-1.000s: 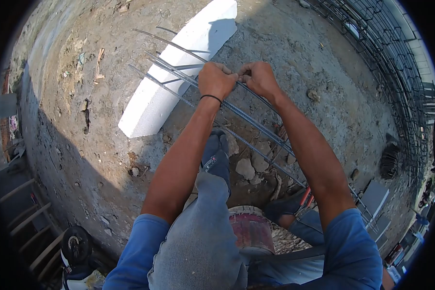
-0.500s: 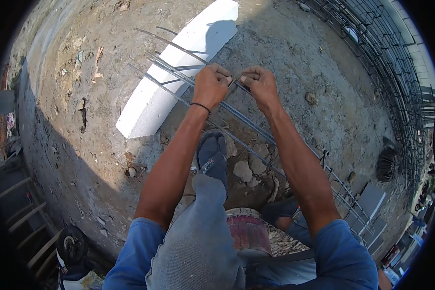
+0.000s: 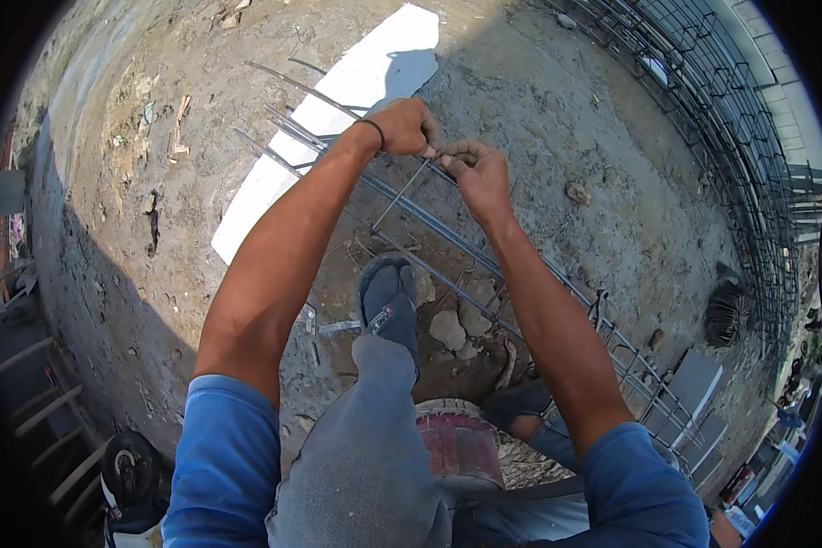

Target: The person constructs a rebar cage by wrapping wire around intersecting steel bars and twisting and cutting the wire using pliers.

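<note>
A long rebar cage (image 3: 437,222) runs diagonally below my hands, its free bar ends lying over a white foam-like block (image 3: 388,57). A thin square stirrup (image 3: 399,197) crosses the long bars. My left hand (image 3: 405,129), with a dark band at the wrist, is closed in a pinch at the stirrup's upper corner. Right beside it, my right hand (image 3: 478,180) pinches at the same corner with thumb and fingers together. The fingertips nearly meet; whatever small thing they hold there is hidden.
Several rebar cages (image 3: 735,100) are stacked along the right. A red bucket (image 3: 459,449) stands below me near my sandalled foot (image 3: 388,297). Broken concrete pieces (image 3: 447,331) lie under the cage. Farther right are a dark wire bundle (image 3: 727,312) and grey slabs (image 3: 694,379).
My left hand has moved slightly up and right and turned over the corner, its elbow swinging outward. My right hand has shifted a little down and left. The stirrup now shows between the bars.
</note>
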Available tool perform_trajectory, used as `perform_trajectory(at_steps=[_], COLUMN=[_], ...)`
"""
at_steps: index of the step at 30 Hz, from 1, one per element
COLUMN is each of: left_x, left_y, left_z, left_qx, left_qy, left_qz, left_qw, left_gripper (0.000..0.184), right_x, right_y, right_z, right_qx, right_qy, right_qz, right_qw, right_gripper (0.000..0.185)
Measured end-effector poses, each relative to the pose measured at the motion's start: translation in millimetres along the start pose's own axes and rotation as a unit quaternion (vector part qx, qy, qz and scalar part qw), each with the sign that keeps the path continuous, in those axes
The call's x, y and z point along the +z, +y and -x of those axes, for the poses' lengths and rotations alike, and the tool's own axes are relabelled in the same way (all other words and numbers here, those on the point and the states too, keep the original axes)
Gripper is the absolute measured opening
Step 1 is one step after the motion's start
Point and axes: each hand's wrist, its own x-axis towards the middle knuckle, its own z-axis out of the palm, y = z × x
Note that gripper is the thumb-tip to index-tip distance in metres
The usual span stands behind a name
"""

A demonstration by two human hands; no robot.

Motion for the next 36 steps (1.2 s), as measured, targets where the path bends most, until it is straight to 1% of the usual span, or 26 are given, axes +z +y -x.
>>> perform_trajectory(at_steps=[2,4,6,7,8,9,10,11,12,13,14,16,17,18,19,22,23,24,25,28,30,31,32,33,34,36], left_x=[3.5,6.8,9.9,13.5,20.4,29.1,38.0,47.2,61.1,72.9,87.5,111.1,114.6,116.1,117.7,117.2,119.8,123.2,126.7,130.9,131.2,131.9,132.4,132.4,132.3,132.3], left_y=[3.8,12.1,17.3,20.8,23.8,28.6,30.6,29.2,23.4,22.5,24.0,34.1,35.0,36.5,38.2,46.0,45.5,44.2,42.9,42.2,42.6,42.7,42.2,41.4,40.8,38.4], left_z=[-6.1,-9.4,-5.4,0.0,7.5,18.4,29.3,38.2,44.2,51.9,60.1,75.6,77.7,79.3,80.6,76.2,74.1,72.7,71.7,69.3,67.2,66.5,66.4,66.3,66.0,65.5], left_qx=[-0.021,-0.086,-0.093,-0.098,-0.102,-0.105,-0.109,-0.113,-0.094,-0.074,-0.078,-0.001,-0.007,-0.023,-0.039,-0.088,-0.091,-0.082,-0.073,-0.09,-0.089,-0.085,-0.084,-0.084,-0.083,-0.08], left_qy=[-0.009,-0.006,0.026,0.052,0.056,0.131,0.206,0.209,0.285,0.359,0.36,0.464,0.467,0.472,0.476,0.492,0.493,0.517,0.538,0.526,0.531,0.535,0.534,0.53,0.527,0.531], left_qz=[-0.004,-0.04,-0.052,-0.065,-0.062,-0.074,-0.085,-0.083,-0.036,0.012,0.015,-0.005,-0.002,0.057,0.117,0.177,0.179,0.11,0.039,0.045,0.034,0.024,0.025,0.025,0.026,0.037], left_qw=[1.0,0.995,0.994,0.992,0.991,0.983,0.969,0.968,0.953,0.931,0.929,0.886,0.884,0.879,0.871,0.848,0.846,0.845,0.839,0.844,0.842,0.841,0.841,0.844,0.846,0.843], left_gripper=[0.016,0.011,0.013,0.015,0.015,0.02,0.026,0.026,0.034,0.043,0.043,0.057,0.057,0.06,0.063,0.063,0.063,0.061,0.059,0.051,0.044,0.037,0.037,0.032,0.027,0.023], right_x=[5.2,7.7,10.2,10.3,8.3,6.0,3.2,-0.8,-4.3,-6.4,-7.6,-8.8,-8.5,-7.8,-7.2,-4.5,-2.8,-0.1,2.1,15.1,25.7,27.1,26.3,24.7,23.5,22.1], right_y=[1.5,2.6,1.6,-1.2,-3.7,-7.3,-13.9,-21.6,-25.8,-25.3,-24.9,-24.3,-26.0,-29.0,-31.8,-44.9,-50.2,-54.1,-55.1,-62.6,-71.3,-71.0,-71.6,-71.3,-69.9,-67.8], right_z=[3.6,9.1,11.3,9.9,8.7,7.8,6.4,2.4,-2.1,-7.5,-14.0,-19.8,-22.5,-24.8,-25.8,-28.4,-30.9,-33.3,-37.4,-60.0,-80.1,-85.8,-90.9,-95.5,-98.2,-99.3], right_qx=[-0.033,-0.066,-0.17,-0.172,-0.225,-0.276,-0.277,-0.315,-0.351,-0.352,-0.371,-0.388,-0.374,-0.36,-0.361,-0.342,-0.294,-0.245,-0.244,-0.256,-0.048,-0.046,0.095,0.232,0.233,0.349], right_qy=[0.02,0.037,0.054,0.049,0.041,0.033,0.026,0.003,-0.018,-0.023,-0.058,-0.1,-0.125,-0.15,-0.158,-0.166,-0.189,-0.211,-0.217,-0.228,-0.259,-0.259,-0.266,-0.263,-0.262,-0.204], right_qz=[0.03,0.058,0.16,0.159,0.203,0.245,0.245,0.296,0.346,0.347,0.354,0.361,0.378,0.395,0.395,0.41,0.404,0.397,0.398,0.437,0.541,0.541,0.445,0.336,0.338,0.25], right_qw=[0.999,0.995,0.971,0.971,0.952,0.929,0.929,0.902,0.87,0.869,0.857,0.842,0.838,0.832,0.83,0.829,0.845,0.859,0.858,0.832,0.799,0.799,0.85,0.874,0.874,0.88], right_gripper=[0.007,0.008,0.013,0.013,0.014,0.014,0.014,0.015,0.016,0.016,0.016,0.016,0.015,0.015,0.015,0.013,0.015,0.017,0.017,0.018,0.011,0.011,0.01,0.01,0.01,0.012])
